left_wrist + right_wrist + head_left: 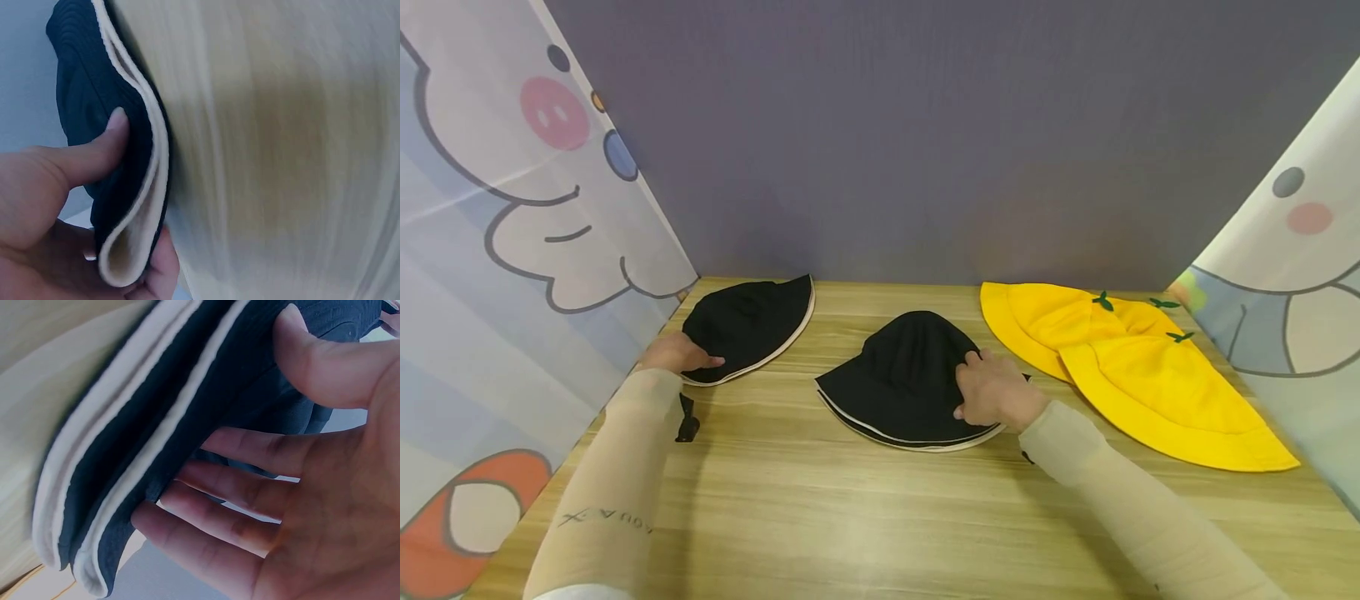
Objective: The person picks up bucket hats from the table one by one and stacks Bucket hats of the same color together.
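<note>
At the back left of the table a folded black bucket hat (745, 321) with a cream edge lies near the wall. My left hand (676, 353) grips its left end, thumb (111, 144) on top of the brim and fingers partly hidden beneath. In the middle, black hats (910, 367) lie stacked; the right wrist view shows two brims with pale edges, one over the other. My right hand (996, 390) rests on the upper hat's right side, its fingers (212, 537) fairly straight against the cloth and the thumb (300, 356) apart from them.
Several yellow hats (1165, 392) with green leaf sprouts overlap at the back right, just beyond my right hand. A grey wall (895, 150) stands behind the wooden table (850, 517). Cartoon-printed curtains (497, 233) hang on both sides. A small black piece (687, 425) shows beside my left wrist.
</note>
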`<state>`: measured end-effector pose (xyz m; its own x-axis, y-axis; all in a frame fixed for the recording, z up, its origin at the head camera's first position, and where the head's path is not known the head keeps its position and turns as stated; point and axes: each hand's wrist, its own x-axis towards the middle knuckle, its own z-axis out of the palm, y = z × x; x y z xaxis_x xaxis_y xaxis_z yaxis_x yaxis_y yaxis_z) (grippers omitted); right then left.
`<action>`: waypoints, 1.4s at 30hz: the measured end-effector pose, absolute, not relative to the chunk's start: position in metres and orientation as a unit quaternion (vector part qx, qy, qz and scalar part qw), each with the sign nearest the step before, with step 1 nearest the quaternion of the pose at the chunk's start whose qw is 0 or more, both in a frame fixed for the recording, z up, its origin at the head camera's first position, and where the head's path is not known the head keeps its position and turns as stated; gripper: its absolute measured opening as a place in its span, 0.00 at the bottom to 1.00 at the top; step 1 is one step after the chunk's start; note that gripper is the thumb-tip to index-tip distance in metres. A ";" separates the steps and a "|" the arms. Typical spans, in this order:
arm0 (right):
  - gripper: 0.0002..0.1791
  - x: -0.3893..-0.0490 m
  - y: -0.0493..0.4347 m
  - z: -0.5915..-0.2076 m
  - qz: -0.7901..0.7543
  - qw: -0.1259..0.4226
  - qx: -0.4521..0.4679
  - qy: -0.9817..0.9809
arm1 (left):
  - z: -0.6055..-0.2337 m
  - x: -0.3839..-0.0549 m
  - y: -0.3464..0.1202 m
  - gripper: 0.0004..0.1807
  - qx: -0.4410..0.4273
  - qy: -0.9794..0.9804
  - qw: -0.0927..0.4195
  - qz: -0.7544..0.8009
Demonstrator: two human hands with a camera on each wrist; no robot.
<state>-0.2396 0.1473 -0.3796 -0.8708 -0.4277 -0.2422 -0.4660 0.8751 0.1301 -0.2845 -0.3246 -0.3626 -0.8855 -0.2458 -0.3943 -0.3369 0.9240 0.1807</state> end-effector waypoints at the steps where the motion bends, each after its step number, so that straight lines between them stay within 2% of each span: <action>1: 0.33 -0.240 0.147 -0.380 0.091 0.104 -0.230 0.963 | -0.363 -0.286 -0.324 0.56 -0.152 0.961 0.189 0.130; 8: 0.33 -0.240 0.149 -0.382 0.084 0.104 -0.230 0.964 | -0.363 -0.294 -0.319 0.49 -0.110 0.957 0.229 0.138; 17: 0.32 -0.239 0.151 -0.382 0.074 0.105 -0.229 0.965 | -0.358 -0.292 -0.314 0.51 -0.068 0.958 0.271 0.067; 25: 0.34 -0.238 0.158 -0.376 0.074 0.114 -0.249 0.959 | -0.353 -0.290 -0.293 0.41 -0.099 0.957 0.265 0.072; 33: 0.34 -0.240 0.162 -0.370 0.083 0.118 -0.265 0.953 | -0.348 -0.285 -0.296 0.40 -0.075 0.959 0.259 0.086; 38: 0.31 -0.247 0.155 -0.356 0.065 0.168 -0.228 0.957 | -0.347 -0.284 -0.293 0.34 -0.067 0.964 0.243 0.087; 42: 0.25 -0.260 0.143 -0.336 0.049 0.197 -0.206 0.957 | -0.348 -0.284 -0.293 0.38 -0.062 0.965 0.241 0.084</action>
<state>-0.2602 0.1431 -0.3361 -0.8381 -0.3744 -0.3968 -0.4129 0.9107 0.0128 -0.2840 -0.2930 -0.3483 -0.8762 -0.0785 -0.4755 -0.1590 0.9785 0.1316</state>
